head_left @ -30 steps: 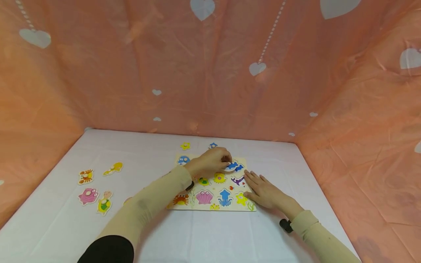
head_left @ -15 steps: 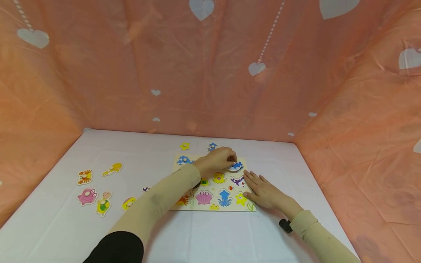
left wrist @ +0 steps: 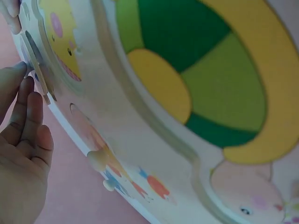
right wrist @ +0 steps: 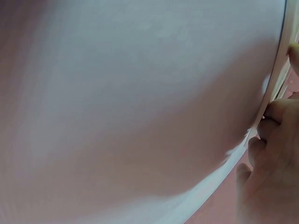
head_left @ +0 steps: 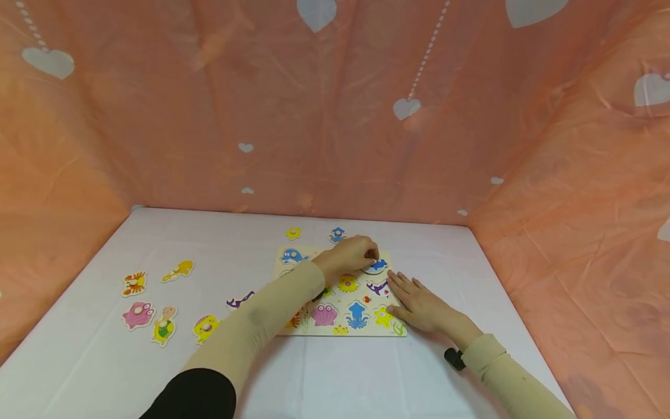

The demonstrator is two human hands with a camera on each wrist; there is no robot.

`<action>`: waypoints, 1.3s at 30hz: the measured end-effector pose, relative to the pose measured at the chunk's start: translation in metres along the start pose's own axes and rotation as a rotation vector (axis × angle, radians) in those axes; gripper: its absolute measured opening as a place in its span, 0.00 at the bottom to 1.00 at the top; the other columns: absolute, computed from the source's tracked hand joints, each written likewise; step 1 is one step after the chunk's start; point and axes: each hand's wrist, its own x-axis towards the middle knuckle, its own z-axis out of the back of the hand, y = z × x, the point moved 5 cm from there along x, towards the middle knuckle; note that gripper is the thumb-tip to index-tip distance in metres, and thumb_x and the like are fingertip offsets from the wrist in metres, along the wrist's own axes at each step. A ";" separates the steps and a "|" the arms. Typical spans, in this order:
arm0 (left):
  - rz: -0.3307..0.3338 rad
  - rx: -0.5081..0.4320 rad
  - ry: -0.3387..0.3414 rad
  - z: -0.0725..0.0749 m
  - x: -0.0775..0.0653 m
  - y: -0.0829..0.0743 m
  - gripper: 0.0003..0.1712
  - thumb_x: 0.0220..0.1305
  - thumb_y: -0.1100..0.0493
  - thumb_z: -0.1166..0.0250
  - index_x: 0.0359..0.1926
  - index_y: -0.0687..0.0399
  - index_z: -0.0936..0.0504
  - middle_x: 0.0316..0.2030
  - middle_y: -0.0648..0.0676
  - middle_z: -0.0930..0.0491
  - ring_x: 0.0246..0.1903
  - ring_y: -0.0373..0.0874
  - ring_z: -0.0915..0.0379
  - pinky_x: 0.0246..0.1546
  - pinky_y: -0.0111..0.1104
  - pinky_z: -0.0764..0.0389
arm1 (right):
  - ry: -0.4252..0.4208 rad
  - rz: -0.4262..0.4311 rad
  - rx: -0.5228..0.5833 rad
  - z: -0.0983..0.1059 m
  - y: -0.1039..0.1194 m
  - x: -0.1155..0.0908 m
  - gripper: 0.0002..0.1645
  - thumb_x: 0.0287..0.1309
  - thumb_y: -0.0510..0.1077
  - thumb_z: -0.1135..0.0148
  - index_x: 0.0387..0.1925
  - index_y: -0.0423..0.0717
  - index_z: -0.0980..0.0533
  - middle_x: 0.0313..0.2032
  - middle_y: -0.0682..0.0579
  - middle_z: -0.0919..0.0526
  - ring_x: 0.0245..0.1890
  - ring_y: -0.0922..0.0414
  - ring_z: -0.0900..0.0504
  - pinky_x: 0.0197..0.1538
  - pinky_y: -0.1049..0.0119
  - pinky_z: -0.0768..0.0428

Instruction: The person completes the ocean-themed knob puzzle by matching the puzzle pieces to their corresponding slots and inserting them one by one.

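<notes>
A cream wooden peg puzzle board (head_left: 342, 300) printed with sea animals lies on the white table. At its upper right corner, my left hand (head_left: 348, 255) pinches a blue sea-animal puzzle piece (head_left: 376, 267) between thumb and fingers. In the left wrist view, this piece (left wrist: 39, 70) is seen edge-on, tilted against the board's surface; its peg is hidden. My right hand (head_left: 425, 304) lies with straight fingers on the board's right edge, beside the yellow starfish picture (head_left: 382, 317). A blue whale piece (head_left: 293, 256) sits at the board's upper left.
Left of the board lie a crab piece (head_left: 135, 284), a pink shell piece (head_left: 138, 315), a turtle piece (head_left: 164, 327), a yellow piece (head_left: 179, 271), a yellow octopus-like piece (head_left: 206, 328) and a purple piece (head_left: 239, 299). Behind it lie a yellow starfish piece (head_left: 293, 233) and a blue squid piece (head_left: 337, 234).
My left hand has moved slightly right with the blue piece, which now lies over the board's upper right corner. My right hand has stayed in place.
</notes>
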 end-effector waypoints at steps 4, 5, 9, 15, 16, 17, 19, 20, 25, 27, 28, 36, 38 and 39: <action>0.003 0.006 0.003 -0.002 0.002 0.001 0.04 0.73 0.55 0.32 0.46 0.44 0.14 0.40 0.43 0.19 0.41 0.40 0.24 0.51 0.32 0.21 | -0.002 0.001 -0.009 0.000 0.000 0.001 0.46 0.77 0.62 0.49 0.80 0.36 0.47 0.82 0.41 0.52 0.81 0.39 0.52 0.77 0.37 0.51; 0.004 0.003 0.004 -0.002 0.002 0.001 0.04 0.72 0.55 0.32 0.46 0.45 0.14 0.40 0.43 0.19 0.41 0.40 0.24 0.51 0.32 0.21 | -0.002 0.000 -0.009 0.000 -0.001 0.001 0.46 0.77 0.62 0.49 0.80 0.36 0.47 0.82 0.41 0.52 0.81 0.39 0.52 0.77 0.37 0.51; -0.009 0.011 0.003 -0.002 0.003 0.001 0.05 0.72 0.56 0.32 0.46 0.45 0.14 0.40 0.43 0.19 0.41 0.40 0.24 0.51 0.32 0.21 | 0.000 -0.002 -0.006 0.000 -0.001 0.002 0.46 0.77 0.62 0.49 0.80 0.37 0.47 0.82 0.41 0.52 0.81 0.39 0.53 0.77 0.37 0.51; -0.015 0.032 0.012 -0.002 0.004 0.000 0.05 0.72 0.56 0.32 0.46 0.46 0.13 0.39 0.43 0.19 0.40 0.40 0.24 0.49 0.31 0.21 | -0.006 0.006 -0.008 0.000 0.001 0.001 0.45 0.78 0.60 0.48 0.80 0.35 0.47 0.81 0.40 0.51 0.81 0.38 0.52 0.77 0.36 0.50; -0.017 0.038 0.014 -0.003 0.004 0.000 0.05 0.73 0.57 0.32 0.46 0.46 0.13 0.39 0.43 0.19 0.40 0.40 0.24 0.49 0.31 0.21 | -0.007 0.007 -0.009 0.000 0.002 0.000 0.45 0.78 0.60 0.48 0.80 0.35 0.47 0.81 0.40 0.51 0.80 0.38 0.51 0.77 0.36 0.50; -0.019 0.042 0.014 -0.003 0.004 0.000 0.05 0.72 0.57 0.32 0.46 0.47 0.13 0.39 0.44 0.18 0.40 0.40 0.24 0.49 0.31 0.21 | -0.008 0.008 -0.008 0.001 0.002 0.000 0.45 0.78 0.59 0.47 0.79 0.34 0.46 0.81 0.40 0.50 0.80 0.38 0.51 0.77 0.36 0.50; -0.025 0.051 0.014 -0.004 0.004 0.000 0.05 0.72 0.57 0.32 0.46 0.48 0.13 0.39 0.44 0.18 0.40 0.40 0.23 0.48 0.30 0.21 | -0.009 0.008 -0.007 0.000 0.003 -0.001 0.45 0.77 0.59 0.47 0.79 0.34 0.46 0.81 0.40 0.50 0.80 0.38 0.51 0.77 0.36 0.49; -0.026 0.050 0.014 -0.004 0.004 0.000 0.06 0.72 0.57 0.33 0.47 0.48 0.13 0.40 0.44 0.18 0.40 0.40 0.23 0.48 0.30 0.21 | -0.008 0.007 -0.006 0.000 0.003 -0.001 0.45 0.77 0.60 0.47 0.79 0.35 0.46 0.81 0.40 0.50 0.80 0.38 0.51 0.77 0.36 0.49; -0.041 0.064 0.016 -0.006 0.003 0.002 0.08 0.72 0.58 0.33 0.49 0.50 0.12 0.41 0.45 0.17 0.40 0.40 0.23 0.49 0.30 0.20 | -0.008 0.005 -0.012 -0.001 0.003 -0.001 0.46 0.77 0.60 0.47 0.79 0.35 0.46 0.81 0.40 0.50 0.80 0.38 0.51 0.77 0.36 0.49; -0.040 0.068 0.016 -0.007 0.003 0.003 0.08 0.72 0.58 0.33 0.49 0.50 0.12 0.41 0.45 0.17 0.40 0.40 0.23 0.50 0.30 0.21 | -0.008 0.005 -0.015 -0.002 0.003 0.000 0.46 0.77 0.61 0.47 0.80 0.35 0.46 0.81 0.40 0.50 0.80 0.38 0.51 0.77 0.36 0.49; -0.039 0.069 0.016 -0.007 0.004 0.003 0.08 0.72 0.58 0.33 0.49 0.50 0.12 0.42 0.45 0.17 0.40 0.40 0.23 0.50 0.30 0.21 | -0.007 0.004 -0.015 -0.002 0.002 0.000 0.46 0.77 0.61 0.47 0.80 0.35 0.46 0.81 0.40 0.50 0.80 0.38 0.51 0.77 0.36 0.49; -0.020 0.046 0.012 -0.007 0.005 0.004 0.07 0.73 0.57 0.33 0.48 0.48 0.13 0.41 0.43 0.18 0.41 0.40 0.23 0.51 0.31 0.21 | -0.006 -0.005 -0.012 0.000 0.002 -0.001 0.46 0.77 0.61 0.47 0.80 0.35 0.46 0.81 0.40 0.50 0.80 0.38 0.51 0.77 0.36 0.49; -0.013 0.046 0.011 -0.007 0.004 0.004 0.07 0.73 0.57 0.33 0.48 0.48 0.13 0.42 0.44 0.18 0.42 0.40 0.24 0.52 0.32 0.21 | -0.005 -0.008 -0.009 0.001 0.003 -0.001 0.46 0.77 0.61 0.47 0.80 0.35 0.46 0.81 0.40 0.50 0.80 0.38 0.51 0.77 0.36 0.49; -0.010 0.050 0.009 -0.007 0.004 0.004 0.07 0.73 0.57 0.33 0.49 0.48 0.13 0.42 0.44 0.18 0.42 0.40 0.24 0.53 0.32 0.21 | -0.004 -0.010 -0.007 0.001 0.003 -0.001 0.46 0.77 0.61 0.47 0.80 0.35 0.46 0.81 0.41 0.50 0.80 0.38 0.51 0.77 0.36 0.49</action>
